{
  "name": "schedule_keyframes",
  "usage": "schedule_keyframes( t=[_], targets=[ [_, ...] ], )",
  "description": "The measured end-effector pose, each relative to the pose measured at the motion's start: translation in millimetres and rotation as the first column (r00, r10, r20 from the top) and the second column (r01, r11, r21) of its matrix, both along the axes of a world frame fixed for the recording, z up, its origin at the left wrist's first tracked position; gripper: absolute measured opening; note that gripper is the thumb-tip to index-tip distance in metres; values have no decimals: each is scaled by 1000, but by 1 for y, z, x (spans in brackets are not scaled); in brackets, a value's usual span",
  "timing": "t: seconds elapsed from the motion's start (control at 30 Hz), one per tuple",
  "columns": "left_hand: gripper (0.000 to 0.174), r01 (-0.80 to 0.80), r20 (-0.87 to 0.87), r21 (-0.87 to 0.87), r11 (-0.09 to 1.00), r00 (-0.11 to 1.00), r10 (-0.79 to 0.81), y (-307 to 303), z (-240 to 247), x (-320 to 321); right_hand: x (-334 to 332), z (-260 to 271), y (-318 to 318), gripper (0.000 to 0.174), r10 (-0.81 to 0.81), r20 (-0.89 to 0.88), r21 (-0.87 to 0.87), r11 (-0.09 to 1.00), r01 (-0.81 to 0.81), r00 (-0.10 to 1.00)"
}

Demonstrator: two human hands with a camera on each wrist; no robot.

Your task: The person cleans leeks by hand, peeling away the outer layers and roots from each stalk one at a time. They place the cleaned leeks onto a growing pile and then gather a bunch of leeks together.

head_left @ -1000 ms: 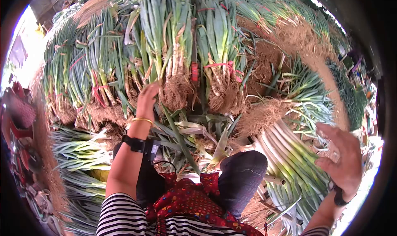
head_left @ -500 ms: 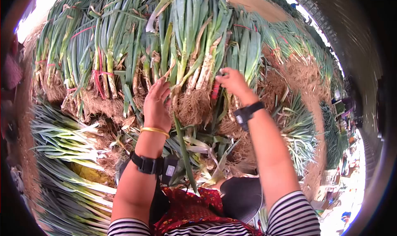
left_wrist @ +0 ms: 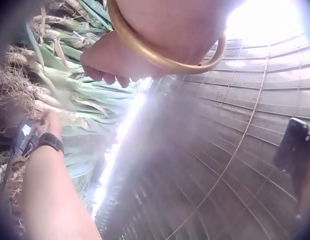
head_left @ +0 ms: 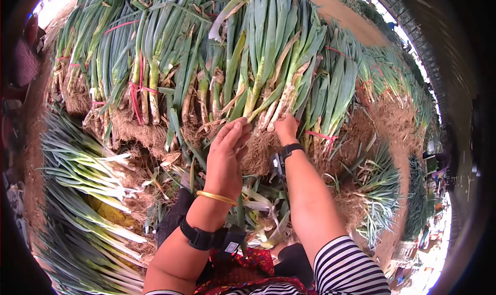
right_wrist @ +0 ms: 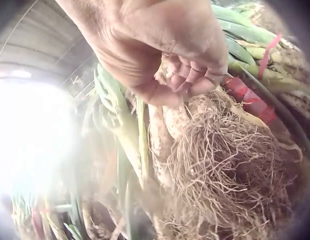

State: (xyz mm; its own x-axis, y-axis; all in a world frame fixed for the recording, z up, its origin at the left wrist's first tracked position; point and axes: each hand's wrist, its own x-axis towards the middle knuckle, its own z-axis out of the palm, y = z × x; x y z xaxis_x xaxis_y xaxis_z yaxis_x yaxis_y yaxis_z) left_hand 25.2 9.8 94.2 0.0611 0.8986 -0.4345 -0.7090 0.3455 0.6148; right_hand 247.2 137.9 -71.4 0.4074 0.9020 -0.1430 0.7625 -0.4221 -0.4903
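Note:
A bunch of leeks [head_left: 271, 52] stands before me, green leaves up, pale stalks and a brown tangle of roots [right_wrist: 230, 165] at the bottom. At the base of its white stalks, my right hand [head_left: 287, 129] curls its fingers. In the right wrist view the thumb and fingertips of this right hand [right_wrist: 170, 65] pinch at a pale leek stalk [right_wrist: 162, 140]. My left hand [head_left: 226, 147] is at the bunch's left side, fingers loosely extended, fingertips close to a green-yellow stalk. The left wrist view shows the left hand [left_wrist: 115, 57] over the leaves, its palm hidden.
More leek bunches [head_left: 147, 62] tied with red bands stand to the left. Loose leeks [head_left: 93, 165] lie at lower left, others [head_left: 377, 191] at right. Beside the held bunch is a dark strip with red wrapping [right_wrist: 250, 100]. Cut leaves [head_left: 263, 207] lie near my knees.
My right hand came in from the far right to the bunch, then down to its stalk base. My left hand stayed beside the bunch's roots. The view has turned leftward.

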Motion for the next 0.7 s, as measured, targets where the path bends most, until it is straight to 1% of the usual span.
schedule_keyframes(
  t=[0.03, 0.07, 0.13, 0.2, 0.23, 0.27, 0.3, 0.37, 0.4, 0.43, 0.47, 0.5, 0.53, 0.6, 0.63, 0.67, 0.7],
  targets=[
    [30, 8, 10, -6, 1000, 1000, -8, -1, 0, 0, 4, 7, 1, 64, 2, -153, -68, 998, -12, 988],
    [30, 9, 15, 0, 1000, 1000, -9, -2, 0, 0, -2, 19, 0, 64, 2, -147, -63, 998, -11, 989],
    [30, 17, 21, 0, 1000, 1000, -17, -5, -1, -1, -20, 34, -3, 67, 64, -138, 29, 998, -60, 988],
    [30, 25, 27, 0, 1000, 999, -25, -10, -2, 0, -27, 24, -7, 77, -9, -91, 150, 989, 22, 996],
    [30, 22, 34, -1, 1000, 999, -22, -11, -2, 0, -28, 4, -6, 78, -66, -75, 205, 975, 80, 995],
    [30, 25, 35, 11, 1000, 999, -25, -12, -1, 0, -31, -4, -7, 78, -122, -61, 259, 956, 133, 991],
    [29, 32, 39, -5, 999, 999, -32, -14, 0, 0, -29, -11, -7, 78, -121, -60, 268, 954, 133, 991],
    [26, 34, 59, -28, 999, 998, -32, -16, 5, 0, -36, -2, -15, 84, -80, -34, 21, 997, 80, 996],
    [26, 23, 61, -37, 999, 998, -21, -17, 5, 1, -35, -7, -14, 84, -70, -31, 13, 997, 70, 997],
    [25, 36, 66, -6, 999, 997, -35, -16, 4, 2, -33, -11, -10, 82, -106, -214, -12, 994, 106, 971],
    [23, 51, 69, 29, 998, 996, -53, -15, 3, 3, -28, -13, -6, 80, -145, -389, -39, 989, 141, 910],
    [22, 52, 85, 17, 999, 995, -53, -14, 3, 5, -21, -14, -1, 79, -129, -456, -95, 991, 96, 880],
    [22, 54, 84, 19, 998, 995, -56, -13, 5, 6, -16, -21, 1, 79, -131, -457, -94, 991, 98, 880],
    [21, 70, 83, 5, 998, 994, -70, -14, 8, 8, -8, -41, 6, 80, -25, -625, 24, 998, 52, 780],
    [21, 64, 83, 1, 998, 994, -64, -13, 9, 8, -11, -39, 5, 80, -46, -644, 24, 997, 80, 764],
    [21, 70, 81, 2, 998, 994, -70, -13, 10, 9, -12, -36, 6, 80, -46, -644, 18, 997, 76, 763],
    [21, 80, 79, 3, 997, 994, -80, -13, 10, 9, -13, -32, 7, 79, -17, -685, 15, 999, 38, 728]
  ],
)
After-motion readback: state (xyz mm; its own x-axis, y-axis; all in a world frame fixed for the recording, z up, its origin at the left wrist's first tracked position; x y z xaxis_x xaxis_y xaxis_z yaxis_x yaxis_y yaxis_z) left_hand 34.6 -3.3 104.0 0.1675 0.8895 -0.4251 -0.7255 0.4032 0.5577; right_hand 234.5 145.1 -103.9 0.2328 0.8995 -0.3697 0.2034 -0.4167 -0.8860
